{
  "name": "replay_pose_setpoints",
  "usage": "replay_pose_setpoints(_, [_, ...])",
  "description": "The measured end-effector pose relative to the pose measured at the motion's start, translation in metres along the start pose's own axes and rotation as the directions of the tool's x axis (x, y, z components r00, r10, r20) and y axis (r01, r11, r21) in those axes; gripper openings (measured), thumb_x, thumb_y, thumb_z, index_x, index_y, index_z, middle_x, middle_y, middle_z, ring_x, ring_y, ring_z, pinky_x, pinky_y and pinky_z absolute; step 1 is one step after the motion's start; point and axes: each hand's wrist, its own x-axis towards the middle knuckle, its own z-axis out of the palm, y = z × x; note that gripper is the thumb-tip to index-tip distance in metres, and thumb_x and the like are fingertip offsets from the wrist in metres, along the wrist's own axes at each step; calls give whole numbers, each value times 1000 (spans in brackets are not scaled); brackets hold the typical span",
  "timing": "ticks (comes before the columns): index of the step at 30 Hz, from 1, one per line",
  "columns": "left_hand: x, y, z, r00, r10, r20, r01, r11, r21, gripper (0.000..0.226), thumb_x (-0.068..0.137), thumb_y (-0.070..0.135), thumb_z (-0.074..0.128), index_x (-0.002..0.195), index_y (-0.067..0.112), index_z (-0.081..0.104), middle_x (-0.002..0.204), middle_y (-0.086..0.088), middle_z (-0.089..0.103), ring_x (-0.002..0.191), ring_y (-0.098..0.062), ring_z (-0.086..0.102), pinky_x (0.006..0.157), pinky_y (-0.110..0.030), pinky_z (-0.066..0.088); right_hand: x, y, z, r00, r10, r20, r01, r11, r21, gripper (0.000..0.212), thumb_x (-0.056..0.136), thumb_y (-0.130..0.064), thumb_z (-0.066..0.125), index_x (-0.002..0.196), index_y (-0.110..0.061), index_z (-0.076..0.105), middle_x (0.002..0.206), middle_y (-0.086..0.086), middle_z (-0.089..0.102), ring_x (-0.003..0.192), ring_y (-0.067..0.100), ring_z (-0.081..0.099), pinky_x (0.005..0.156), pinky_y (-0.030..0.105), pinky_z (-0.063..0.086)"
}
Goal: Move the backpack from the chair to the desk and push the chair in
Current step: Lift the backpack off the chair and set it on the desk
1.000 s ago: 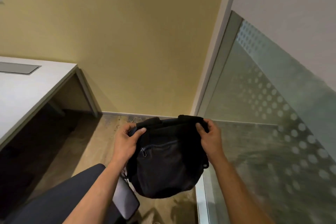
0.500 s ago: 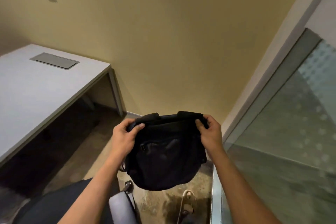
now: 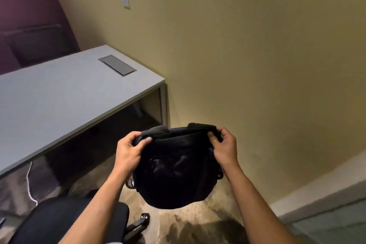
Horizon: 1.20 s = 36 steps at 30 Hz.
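I have the black backpack (image 3: 174, 172) up in the air in front of me, clear of the chair (image 3: 65, 222) and not on the tabletop (image 3: 59, 93). My left hand (image 3: 128, 152) has its grip closed on the bag's upper left edge, thumb over the top fabric; my right hand (image 3: 224, 148) is closed the same way on the upper right corner. The bag hangs below both hands over the floor (image 3: 188, 222), near the yellow wall (image 3: 237, 55). The chair's dark seat sits at the lower left, under my left forearm, one caster (image 3: 144, 217) showing. The grey tabletop lies to the left, a metal cable hatch (image 3: 117, 65) set into it, a white cable (image 3: 29, 182) hanging beneath.
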Motion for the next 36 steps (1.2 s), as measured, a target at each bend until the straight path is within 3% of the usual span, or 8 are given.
replay_pose_setpoints(9, [100, -6, 7, 983, -2, -183, -2, 1000, -18, 29, 83, 13, 75, 80, 42, 73, 80, 14, 74, 71, 3, 67, 63, -11, 51, 131, -4, 60, 988, -51, 146, 52, 999, -2, 23, 91, -9, 68, 86, -31, 67, 85, -14, 73, 80, 0, 68, 72, 13, 52])
replay_pose_setpoints(13, [170, -11, 0, 981, 22, -191, -22, 1000, 2, 27, 82, 14, 76, 77, 40, 72, 77, 15, 74, 70, 2, 65, 65, -13, 50, 191, -6, 100, 988, -74, 137, 69, 997, 36, 21, 91, -7, 68, 87, -28, 67, 90, -6, 73, 85, 9, 68, 75, 17, 53])
replay_pose_setpoints(18, [291, -12, -22, 976, 2, -216, -5, 1000, -14, 6, 81, 26, 76, 87, 28, 75, 86, 6, 76, 82, -13, 72, 74, -30, 56, 295, -25, 172, 982, -91, 166, 84, 995, 54, 17, 90, -8, 69, 88, -24, 70, 87, -5, 75, 81, 11, 69, 75, 23, 54])
replay_pose_setpoints(24, [360, 11, -36, 961, 116, -253, -114, 993, 22, 21, 82, 15, 74, 78, 36, 73, 77, 17, 73, 69, 4, 64, 64, -12, 50, 346, -55, 204, 976, -143, 165, 129, 987, 96, 18, 91, -10, 69, 88, -28, 70, 87, -8, 75, 84, 10, 70, 79, 28, 55])
replay_pose_setpoints(29, [410, 23, -37, 946, 143, -292, -139, 990, 35, 19, 84, 13, 74, 78, 32, 71, 73, 21, 71, 66, 6, 61, 64, -11, 50, 395, -69, 232, 970, -184, 156, 165, 978, 127, 16, 91, -11, 69, 88, -26, 69, 89, -3, 74, 85, 14, 68, 82, 35, 56])
replay_pose_setpoints(36, [509, 37, -45, 895, 204, -397, -190, 979, 74, 14, 84, 17, 73, 77, 29, 71, 70, 21, 69, 66, 2, 57, 67, -16, 51, 502, -89, 291, 934, -282, 220, 241, 951, 192, 13, 90, -16, 70, 86, -28, 69, 81, -15, 73, 76, 2, 65, 71, 19, 52])
